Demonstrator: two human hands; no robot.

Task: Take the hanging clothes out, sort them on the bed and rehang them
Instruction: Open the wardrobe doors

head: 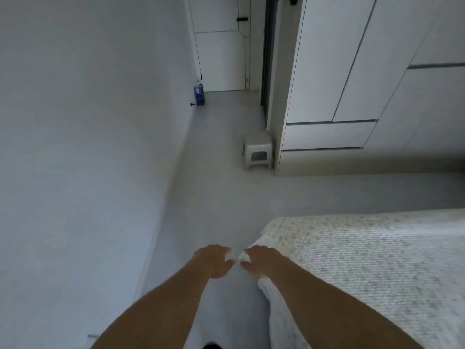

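Both hands (pixel 235 261) outstretched, fingers curled.

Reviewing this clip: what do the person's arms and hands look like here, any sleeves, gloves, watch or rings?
Both forearms are bare as far as the frame shows, with no sleeve edge in view. The left hand and right hand wear no gloves. No watch, bracelet or band shows on either wrist. The picture is too soft to rule out a thin ring.
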